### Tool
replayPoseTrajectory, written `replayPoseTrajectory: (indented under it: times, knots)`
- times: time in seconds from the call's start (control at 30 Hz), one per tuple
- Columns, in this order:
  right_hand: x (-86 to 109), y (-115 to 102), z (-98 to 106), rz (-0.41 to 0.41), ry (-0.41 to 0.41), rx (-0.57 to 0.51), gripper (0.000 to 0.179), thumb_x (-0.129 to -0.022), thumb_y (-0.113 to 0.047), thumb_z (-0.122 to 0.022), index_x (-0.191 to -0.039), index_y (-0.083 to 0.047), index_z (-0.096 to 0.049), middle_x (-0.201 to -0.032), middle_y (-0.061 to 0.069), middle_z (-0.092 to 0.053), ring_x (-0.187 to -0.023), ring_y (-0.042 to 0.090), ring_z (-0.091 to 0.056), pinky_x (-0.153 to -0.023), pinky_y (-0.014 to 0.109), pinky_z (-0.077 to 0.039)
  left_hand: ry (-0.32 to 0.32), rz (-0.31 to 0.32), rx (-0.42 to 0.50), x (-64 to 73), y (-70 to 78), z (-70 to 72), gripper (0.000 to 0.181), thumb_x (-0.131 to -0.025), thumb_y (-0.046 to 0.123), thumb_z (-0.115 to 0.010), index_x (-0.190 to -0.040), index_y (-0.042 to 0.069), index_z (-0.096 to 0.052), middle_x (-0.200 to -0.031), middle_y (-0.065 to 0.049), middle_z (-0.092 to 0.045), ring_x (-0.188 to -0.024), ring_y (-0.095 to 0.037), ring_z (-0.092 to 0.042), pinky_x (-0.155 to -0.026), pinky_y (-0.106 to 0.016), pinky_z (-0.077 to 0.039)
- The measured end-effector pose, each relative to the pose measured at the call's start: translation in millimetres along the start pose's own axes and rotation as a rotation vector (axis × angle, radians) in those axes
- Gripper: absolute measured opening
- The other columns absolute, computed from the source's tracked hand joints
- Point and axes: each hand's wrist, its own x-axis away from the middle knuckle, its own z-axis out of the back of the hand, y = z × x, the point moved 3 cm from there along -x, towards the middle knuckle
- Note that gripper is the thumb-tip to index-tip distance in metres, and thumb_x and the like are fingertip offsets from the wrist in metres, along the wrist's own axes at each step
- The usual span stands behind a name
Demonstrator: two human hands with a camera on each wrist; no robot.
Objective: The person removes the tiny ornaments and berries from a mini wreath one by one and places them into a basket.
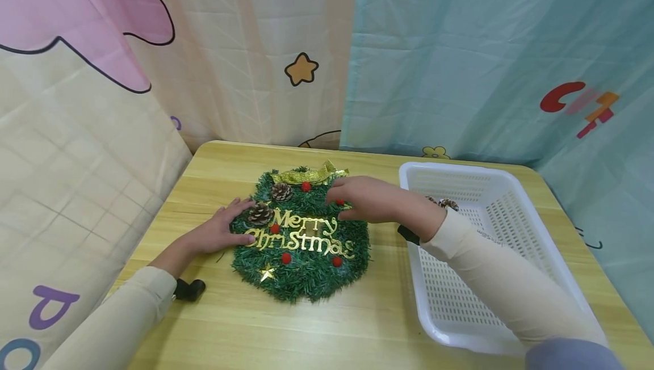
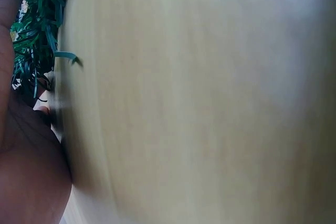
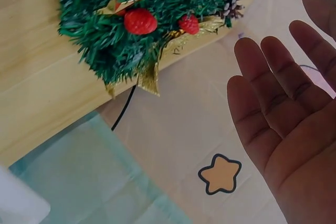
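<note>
A green tinsel Christmas wreath lies flat on the table. It bears gold "Merry Christmas" lettering, red berries, a gold star, two pine cones at its left and a gold ribbon along its far edge. My left hand rests at the wreath's left edge, fingers spread over the rim beside the pine cones. Over the wreath's far right part hovers my right hand, holding nothing. In the right wrist view its fingers are loosely extended, apart from the greenery.
A white plastic basket stands on the right of the wooden table, partly covered by my right forearm. Pine cones lie inside it near its left side. Printed curtains hang behind and beside the table.
</note>
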Motion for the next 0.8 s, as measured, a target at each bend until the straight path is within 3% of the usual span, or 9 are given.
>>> replayPoseTrajectory:
  times: [0.13, 0.5, 0.8]
  knots:
    - [-12.7, -1.2, -5.2, 0.014, -0.014, -0.010, 0.031, -0.094, -0.018, -0.072, -0.123, -0.010, -0.066, -0.120, 0.007, -0.061, -0.102, 0.021, -0.061, -0.088, 0.037, -0.050, 0.003, -0.001, 0.003, 0.6, -0.6, 0.0, 0.092, -0.087, 0.045, -0.075, -0.158, 0.014, -0.025, -0.165, -0.015, -0.012, -0.149, -0.042, 0.001, -0.111, -0.070, 0.002]
    - [-45.9, -9.7, -17.1, 0.028, -0.058, -0.088, 0.039, -0.095, -0.017, -0.069, -0.132, -0.007, -0.062, -0.131, 0.005, -0.062, -0.119, 0.024, -0.058, -0.102, 0.039, -0.044, 0.004, -0.005, 0.008, 0.4, -0.6, -0.6, 0.093, -0.087, 0.046, -0.075, -0.158, 0.014, -0.025, -0.165, -0.013, -0.010, -0.149, -0.041, 0.002, -0.112, -0.068, 0.003]
    - [-76.2, -22.3, -29.1, 0.066, -0.091, -0.115, 0.040, -0.096, -0.015, -0.067, -0.134, -0.006, -0.059, -0.134, 0.007, -0.059, -0.116, 0.022, -0.058, -0.096, 0.035, -0.047, 0.009, -0.010, 0.002, 1.5, 2.3, 0.7, 0.092, -0.088, 0.044, -0.075, -0.158, 0.010, -0.025, -0.164, -0.017, -0.012, -0.149, -0.044, 0.001, -0.111, -0.069, 0.003]
